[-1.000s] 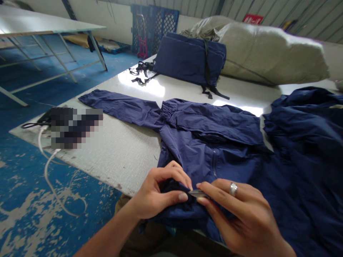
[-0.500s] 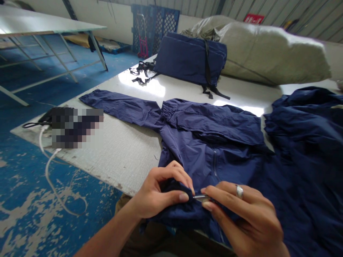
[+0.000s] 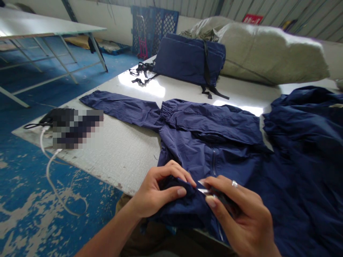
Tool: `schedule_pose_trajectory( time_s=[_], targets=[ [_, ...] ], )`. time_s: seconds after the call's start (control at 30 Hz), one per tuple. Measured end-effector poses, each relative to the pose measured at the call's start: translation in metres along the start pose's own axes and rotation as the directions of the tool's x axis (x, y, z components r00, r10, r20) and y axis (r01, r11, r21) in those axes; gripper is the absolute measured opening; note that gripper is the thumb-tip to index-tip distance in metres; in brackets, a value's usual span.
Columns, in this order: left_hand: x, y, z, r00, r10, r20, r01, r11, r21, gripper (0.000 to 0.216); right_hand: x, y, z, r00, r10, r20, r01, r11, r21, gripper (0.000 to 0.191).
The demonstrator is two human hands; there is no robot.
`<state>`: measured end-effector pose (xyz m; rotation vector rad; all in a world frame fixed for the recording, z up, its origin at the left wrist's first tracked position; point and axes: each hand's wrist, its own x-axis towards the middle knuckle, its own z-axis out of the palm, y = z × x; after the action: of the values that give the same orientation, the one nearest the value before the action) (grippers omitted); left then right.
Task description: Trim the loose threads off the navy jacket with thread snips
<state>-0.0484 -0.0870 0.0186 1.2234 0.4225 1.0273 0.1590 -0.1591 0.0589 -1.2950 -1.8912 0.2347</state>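
Observation:
A navy blue jacket (image 3: 209,142) lies spread on the white table (image 3: 125,150), one sleeve stretched out to the left. My left hand (image 3: 160,191) pinches a bunched fold of the jacket's hem at the table's near edge. My right hand (image 3: 238,214), a ring on one finger, grips a small metal tool (image 3: 205,191) between thumb and fingers. The tool's tip touches the fold held by my left hand.
More navy fabric (image 3: 305,121) is heaped at the right. A folded navy bundle (image 3: 187,59) tied with black straps and a large grey sack (image 3: 270,53) sit at the far side. A blurred dark object (image 3: 72,126) with a white cable lies at the table's left corner.
My right hand has shifted slightly, turning the metal tool against the fold. My left hand keeps its pinch on the hem in the same place.

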Motion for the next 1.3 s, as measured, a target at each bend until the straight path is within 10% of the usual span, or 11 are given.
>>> schedule_pose_trajectory(
  time_s=[0.13, 0.37, 0.63, 0.8, 1.0, 1.3],
  targets=[
    [-0.002, 0.003, 0.001, 0.999, -0.016, -0.038, 0.019, 0.996, 0.084, 0.013, -0.009, -0.005, 0.003, 0.999, 0.042, -0.018, -0.043, 0.997, -0.061, 0.044],
    [-0.024, 0.012, 0.006, 0.972, 0.145, -0.184, -0.070, 0.928, 0.365, 0.024, 0.002, -0.008, 0.011, 0.999, 0.024, -0.040, -0.016, 0.983, 0.184, 0.020],
    [-0.053, 0.024, 0.015, 0.919, 0.395, -0.012, -0.238, 0.577, 0.782, 0.034, 0.003, -0.017, 0.012, 0.997, 0.046, -0.062, -0.028, 0.965, 0.262, 0.016],
    [-0.053, 0.015, 0.013, 0.833, 0.549, 0.066, -0.288, 0.329, 0.899, 0.034, -0.017, -0.010, 0.018, 0.981, -0.099, -0.168, 0.109, 0.993, 0.052, 0.027],
    [-0.055, 0.022, 0.009, 0.740, 0.665, 0.103, -0.347, 0.247, 0.905, 0.036, -0.039, -0.002, 0.013, 0.931, -0.325, -0.164, 0.284, 0.931, -0.231, 0.031],
    [-0.059, 0.026, 0.003, 0.667, 0.728, 0.161, -0.346, 0.112, 0.931, 0.028, -0.055, -0.004, 0.017, 0.896, -0.235, -0.378, 0.143, 0.956, -0.257, 0.023]
  ],
)
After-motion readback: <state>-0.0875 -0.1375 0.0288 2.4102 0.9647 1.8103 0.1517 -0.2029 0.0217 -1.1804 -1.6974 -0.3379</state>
